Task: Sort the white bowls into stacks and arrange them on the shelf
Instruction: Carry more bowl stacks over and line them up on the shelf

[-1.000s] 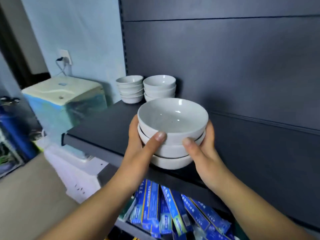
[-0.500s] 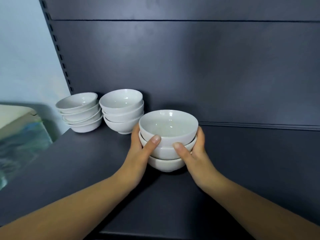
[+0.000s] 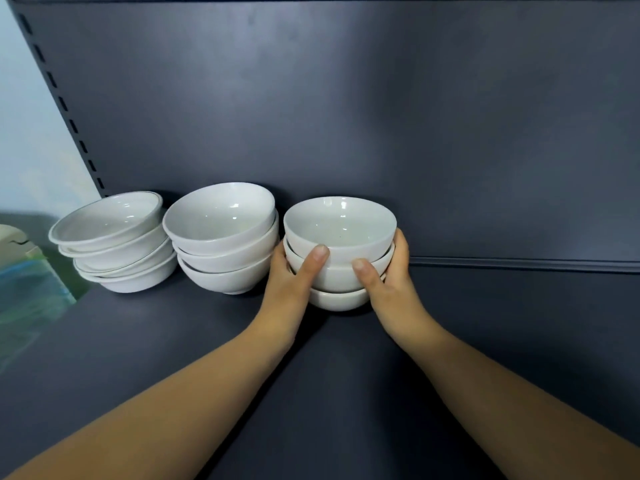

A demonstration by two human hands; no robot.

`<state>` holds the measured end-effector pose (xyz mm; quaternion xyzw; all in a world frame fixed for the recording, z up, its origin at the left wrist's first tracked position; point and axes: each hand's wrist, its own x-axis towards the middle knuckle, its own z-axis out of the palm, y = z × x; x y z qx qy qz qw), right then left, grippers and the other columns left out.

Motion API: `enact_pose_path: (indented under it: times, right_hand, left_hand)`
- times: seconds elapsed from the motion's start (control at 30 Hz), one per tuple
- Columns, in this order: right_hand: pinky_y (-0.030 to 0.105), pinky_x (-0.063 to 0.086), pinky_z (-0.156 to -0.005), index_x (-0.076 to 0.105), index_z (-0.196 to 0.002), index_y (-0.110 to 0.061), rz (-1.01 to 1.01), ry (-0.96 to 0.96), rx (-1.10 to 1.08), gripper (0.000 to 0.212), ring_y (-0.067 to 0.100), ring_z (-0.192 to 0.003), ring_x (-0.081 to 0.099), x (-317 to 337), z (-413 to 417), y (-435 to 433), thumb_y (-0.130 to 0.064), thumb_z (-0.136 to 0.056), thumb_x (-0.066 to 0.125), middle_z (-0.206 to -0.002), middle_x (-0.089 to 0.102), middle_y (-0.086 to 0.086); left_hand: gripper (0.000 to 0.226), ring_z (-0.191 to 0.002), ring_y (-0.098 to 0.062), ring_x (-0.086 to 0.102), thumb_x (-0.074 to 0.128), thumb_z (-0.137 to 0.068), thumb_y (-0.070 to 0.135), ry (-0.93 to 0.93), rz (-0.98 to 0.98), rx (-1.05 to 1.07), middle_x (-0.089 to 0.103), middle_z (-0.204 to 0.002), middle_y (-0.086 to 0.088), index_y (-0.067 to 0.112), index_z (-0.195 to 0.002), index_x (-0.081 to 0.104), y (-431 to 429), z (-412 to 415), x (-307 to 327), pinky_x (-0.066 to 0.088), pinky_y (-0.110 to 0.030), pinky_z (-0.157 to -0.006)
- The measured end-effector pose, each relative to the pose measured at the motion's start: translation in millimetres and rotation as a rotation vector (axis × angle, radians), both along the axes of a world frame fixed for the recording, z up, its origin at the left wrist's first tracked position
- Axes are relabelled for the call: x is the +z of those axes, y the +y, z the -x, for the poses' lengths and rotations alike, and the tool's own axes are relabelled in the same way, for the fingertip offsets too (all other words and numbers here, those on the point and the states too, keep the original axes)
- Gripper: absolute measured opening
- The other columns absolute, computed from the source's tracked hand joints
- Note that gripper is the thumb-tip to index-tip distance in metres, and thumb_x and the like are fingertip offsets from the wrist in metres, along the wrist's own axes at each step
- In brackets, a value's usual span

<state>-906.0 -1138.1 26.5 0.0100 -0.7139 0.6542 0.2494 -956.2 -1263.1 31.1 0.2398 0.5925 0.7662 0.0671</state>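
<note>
A stack of three white bowls (image 3: 341, 233) sits at the back of the dark shelf (image 3: 485, 341), close to the rear panel. My left hand (image 3: 291, 285) grips its left side, thumb across the middle bowl. On the right side my right hand (image 3: 388, 278) holds it the same way. To the left stands a second stack of three deep white bowls (image 3: 221, 237), almost touching my left hand. Further left a stack of several shallower white bowls (image 3: 114, 240) leans slightly.
The dark rear panel (image 3: 346, 116) rises right behind the stacks. A slotted upright (image 3: 65, 109) marks the shelf's left end, with a pale wall beyond. A greenish-white appliance (image 3: 24, 289) stands past the shelf's left edge. Bare shelf surface stretches to the right.
Both hands have carried the stack of three bowls from the shelf's front edge back to the rear panel, beside the middle stack. The camera has moved in closer.
</note>
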Motion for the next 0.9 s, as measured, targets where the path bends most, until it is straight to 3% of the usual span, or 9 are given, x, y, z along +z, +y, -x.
enact_pose_path:
  times: [0.13,0.33,0.53,0.63,0.73,0.83,0.9]
  right_hand:
    - [0.008,0.042,-0.087,0.024,-0.129,-0.035,0.004,0.019,0.011,0.082,-0.009,-0.114,0.047,-0.9,11.7,5.9,-0.049,-0.059,0.064,-0.128,0.046,-0.017]
    - [0.01,0.042,-0.089,0.021,-0.135,-0.029,0.003,0.025,0.025,0.088,-0.001,-0.121,0.046,-2.4,17.5,7.1,-0.046,-0.061,0.066,-0.135,0.043,-0.01]
    - [0.013,0.04,-0.094,0.029,-0.123,-0.041,-0.034,0.017,-0.006,0.072,0.0,-0.122,0.044,-2.0,17.0,7.5,-0.048,-0.062,0.065,-0.133,0.043,-0.013]
    - [0.028,0.036,-0.106,0.029,-0.128,-0.042,-0.09,-0.021,-0.083,0.078,0.007,-0.128,0.039,-2.6,14.7,7.4,-0.058,-0.06,0.064,-0.139,0.04,-0.007]
    - [0.038,0.033,-0.11,0.026,-0.14,-0.027,-0.128,-0.147,-0.238,0.098,0.014,-0.133,0.035,-1.2,4.2,0.9,-0.067,-0.059,0.062,-0.146,0.031,-0.005]
    - [0.029,0.036,-0.105,0.032,-0.14,-0.014,-0.13,-0.247,-0.373,0.073,0.015,-0.127,0.042,1.6,-18.0,-12.5,-0.044,-0.081,0.061,-0.147,0.027,-0.002]
    - [0.021,0.038,-0.097,0.04,-0.135,-0.01,-0.138,-0.273,-0.428,0.057,0.013,-0.123,0.046,3.4,-41.1,-23.9,-0.036,-0.087,0.057,-0.143,0.032,-0.002]
  left_hand:
    - [0.088,-0.123,-0.019,0.051,0.071,-0.064,0.059,-0.055,-0.031,-0.143,0.057,-0.131,-0.005,0.014,-0.134,0.043,2.8,5.9,-3.8,0.033,-0.045,-0.109]
    - [0.094,-0.125,-0.016,0.05,0.072,-0.061,0.061,-0.116,-0.051,-0.174,0.055,-0.133,-0.003,0.015,-0.137,0.039,2.4,9.5,-4.8,0.031,-0.043,-0.11]
    - [0.092,-0.124,-0.016,0.05,0.071,-0.064,0.06,-0.09,-0.072,-0.169,0.055,-0.133,-0.004,0.013,-0.137,0.039,4.3,10.7,-6.2,0.034,-0.041,-0.109]
    - [0.076,-0.12,-0.015,0.053,0.061,-0.072,0.052,-0.077,-0.06,-0.18,0.058,-0.129,-0.003,0.013,-0.135,0.043,4.7,10.5,-5.6,0.037,-0.04,-0.107]
    - [0.079,-0.118,-0.012,0.055,0.062,-0.067,0.057,-0.095,-0.02,-0.148,0.059,-0.128,0.001,0.016,-0.133,0.044,2.5,9.2,-5.9,0.039,-0.037,-0.105]
    - [0.1,-0.117,-0.011,0.054,0.062,-0.051,0.068,-0.206,0.096,-0.03,0.056,-0.13,0.004,0.017,-0.134,0.041,-3.0,-2.1,-5.4,0.039,-0.035,-0.105]
    - [0.094,-0.12,-0.02,0.051,0.057,-0.056,0.066,-0.275,0.199,0.025,0.053,-0.132,-0.007,0.013,-0.132,0.043,-9.8,-19.6,-3.7,0.038,-0.035,-0.103]
